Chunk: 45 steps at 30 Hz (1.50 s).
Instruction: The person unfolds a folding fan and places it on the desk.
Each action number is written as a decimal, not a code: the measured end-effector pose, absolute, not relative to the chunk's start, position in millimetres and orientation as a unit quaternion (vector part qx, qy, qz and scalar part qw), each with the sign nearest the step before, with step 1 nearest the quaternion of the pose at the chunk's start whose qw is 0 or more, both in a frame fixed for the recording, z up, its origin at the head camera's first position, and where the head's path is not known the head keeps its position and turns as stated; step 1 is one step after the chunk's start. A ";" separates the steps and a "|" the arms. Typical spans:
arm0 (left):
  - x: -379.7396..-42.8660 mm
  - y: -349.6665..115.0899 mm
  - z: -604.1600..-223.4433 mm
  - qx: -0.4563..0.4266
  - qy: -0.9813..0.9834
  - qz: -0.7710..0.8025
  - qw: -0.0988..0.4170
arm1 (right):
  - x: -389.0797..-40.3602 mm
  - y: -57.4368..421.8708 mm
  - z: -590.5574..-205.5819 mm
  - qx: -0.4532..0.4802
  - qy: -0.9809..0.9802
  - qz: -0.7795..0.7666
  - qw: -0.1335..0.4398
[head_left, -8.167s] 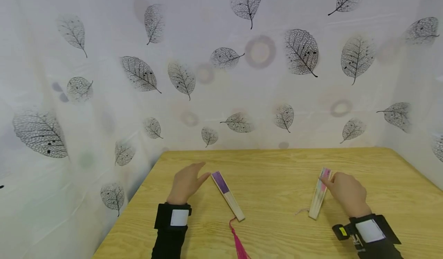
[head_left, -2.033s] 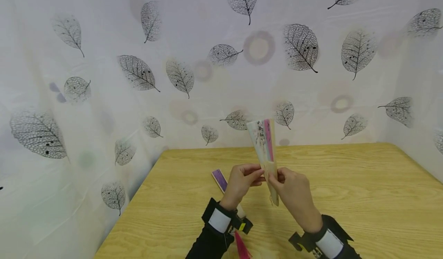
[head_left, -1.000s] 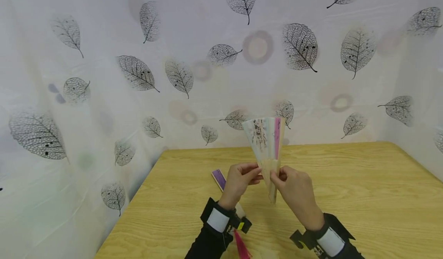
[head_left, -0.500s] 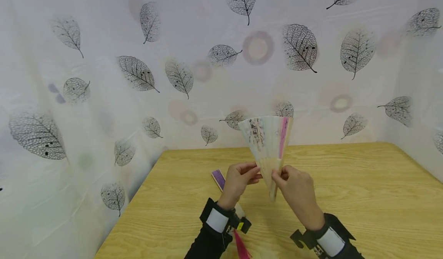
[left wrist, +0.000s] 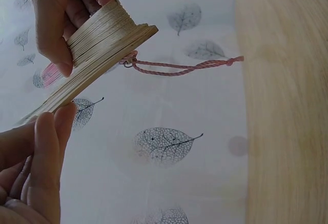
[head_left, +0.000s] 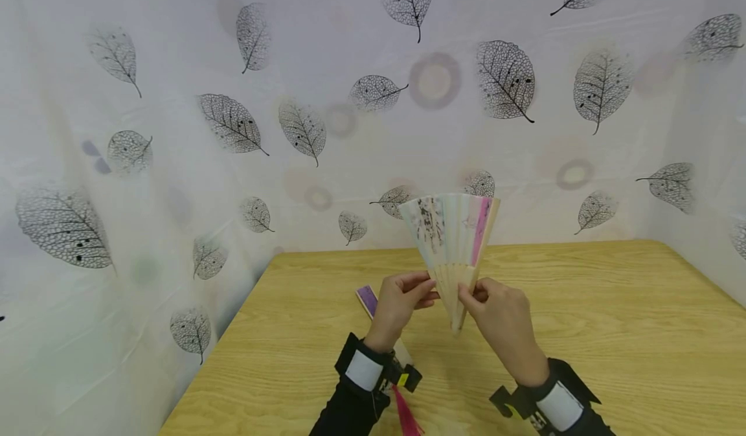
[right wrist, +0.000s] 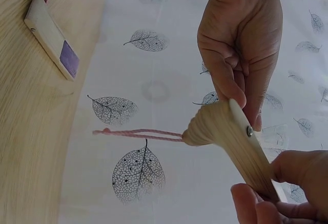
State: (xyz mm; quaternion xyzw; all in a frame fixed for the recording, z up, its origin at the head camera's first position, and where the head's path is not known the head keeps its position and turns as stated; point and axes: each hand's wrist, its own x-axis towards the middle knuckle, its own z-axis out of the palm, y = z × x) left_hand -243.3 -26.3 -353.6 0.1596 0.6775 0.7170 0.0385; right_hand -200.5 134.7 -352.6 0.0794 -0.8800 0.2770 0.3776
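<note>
A folding fan (head_left: 445, 235), pale with dark print and a pink stripe, is partly spread above the table between both hands. My left hand (head_left: 403, 303) pinches its left edge between thumb and fingers. On the opposite side, my right hand (head_left: 501, 313) grips the outer rib, thumb in front. The wooden ribs (left wrist: 105, 39) look stacked from below in the left wrist view, and a pink cord loop (left wrist: 189, 69) hangs from the pivot end. A second fan (head_left: 367, 300), folded, purple at one end, lies on the table, partly hidden behind my left wrist.
The wood-grain table (head_left: 583, 306) reaches back to a white curtain (head_left: 326, 47) printed with leaves. A magenta tassel (head_left: 406, 413) from the purple fan lies toward the table's front, beside my left sleeve.
The pale fan, folded on the table at the right at first, is now lifted to the middle and held by both hands. Its ribs have spread steadily wider. The purple fan stays put.
</note>
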 end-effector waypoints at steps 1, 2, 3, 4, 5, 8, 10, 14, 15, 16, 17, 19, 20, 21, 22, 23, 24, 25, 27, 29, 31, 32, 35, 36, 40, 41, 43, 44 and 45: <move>-243.3 -26.3 -353.7 0.160 0.677 0.717 0.039 | -200.5 134.8 -352.8 0.079 -0.879 0.276 0.380; -243.3 -26.4 -353.9 0.161 0.677 0.717 0.040 | -200.6 134.9 -353.0 0.079 -0.879 0.276 0.382; -243.2 -26.4 -353.8 0.161 0.677 0.717 0.040 | -200.6 135.1 -353.2 0.078 -0.878 0.275 0.385; -243.1 -26.4 -353.6 0.160 0.676 0.718 0.041 | -200.7 135.3 -353.4 0.078 -0.877 0.273 0.387; -242.9 -26.3 -353.4 0.159 0.676 0.718 0.042 | -200.8 135.5 -353.5 0.077 -0.877 0.273 0.388; -242.3 -26.0 -352.5 0.157 0.675 0.719 0.040 | -201.1 136.0 -353.6 0.073 -0.877 0.274 0.388; -242.4 -25.7 -351.9 0.153 0.675 0.721 0.039 | -201.4 136.2 -353.2 0.068 -0.878 0.275 0.386; -242.7 -25.6 -351.4 0.150 0.676 0.721 0.036 | -201.7 136.8 -352.1 0.061 -0.878 0.280 0.384; -242.8 -25.7 -351.5 0.150 0.676 0.721 0.036 | -201.7 137.0 -351.9 0.060 -0.878 0.281 0.383; -242.8 -25.8 -351.4 0.152 0.676 0.720 0.035 | -201.7 137.1 -351.8 0.060 -0.878 0.281 0.383; -242.7 -25.8 -351.4 0.152 0.676 0.720 0.035 | -201.7 137.3 -351.7 0.061 -0.878 0.281 0.383; -242.6 -26.0 -350.9 0.150 0.675 0.721 0.035 | -201.8 137.6 -351.7 0.061 -0.878 0.281 0.384; -242.5 -26.1 -350.6 0.149 0.675 0.722 0.035 | -201.8 137.8 -351.7 0.062 -0.877 0.280 0.385; -242.4 -26.1 -350.3 0.147 0.675 0.722 0.035 | -201.8 137.9 -351.7 0.062 -0.877 0.280 0.386; -242.4 -26.1 -350.0 0.146 0.675 0.723 0.034 | -201.8 138.0 -351.7 0.062 -0.877 0.279 0.387; -242.4 -26.2 -349.9 0.145 0.674 0.723 0.034 | -201.8 138.2 -351.7 0.062 -0.876 0.278 0.389; -242.4 -26.2 -349.8 0.144 0.674 0.724 0.034 | -201.7 138.4 -351.7 0.063 -0.875 0.277 0.391; -242.6 -26.2 -350.0 0.144 0.674 0.724 0.033 | -201.6 138.5 -351.7 0.065 -0.874 0.275 0.395; -243.3 -26.2 -350.5 0.144 0.673 0.725 0.033 | -201.4 138.9 -351.5 0.066 -0.872 0.273 0.400; -243.7 -26.3 -351.0 0.146 0.672 0.725 0.032 | -201.3 139.5 -351.5 0.066 -0.871 0.273 0.404; -244.3 -26.2 -351.3 0.144 0.672 0.726 0.032 | -201.5 140.1 -351.5 0.065 -0.871 0.274 0.403; -244.6 -26.2 -351.6 0.146 0.672 0.725 0.031 | -201.7 140.4 -351.5 0.064 -0.872 0.274 0.401; -244.6 -26.2 -352.1 0.144 0.673 0.725 0.032 | -202.0 140.8 -351.4 0.062 -0.874 0.275 0.396; -245.0 -26.1 -352.4 0.142 0.673 0.725 0.033 | -201.9 140.8 -351.3 0.062 -0.875 0.275 0.394; -245.0 -26.1 -352.1 0.141 0.672 0.726 0.032 | -201.4 140.8 -350.3 0.060 -0.877 0.277 0.387; -245.3 -26.1 -352.3 0.141 0.672 0.727 0.032 | -201.4 140.8 -350.1 0.059 -0.877 0.278 0.386; -245.4 -26.3 -352.4 0.144 0.672 0.726 0.029 | -201.4 140.8 -349.9 0.059 -0.878 0.280 0.384; -245.7 -26.3 -352.5 0.144 0.671 0.727 0.030 | -201.5 140.8 -349.8 0.059 -0.877 0.282 0.384; -245.8 -26.5 -352.3 0.140 0.669 0.729 0.032 | -201.5 140.8 -349.7 0.059 -0.877 0.283 0.384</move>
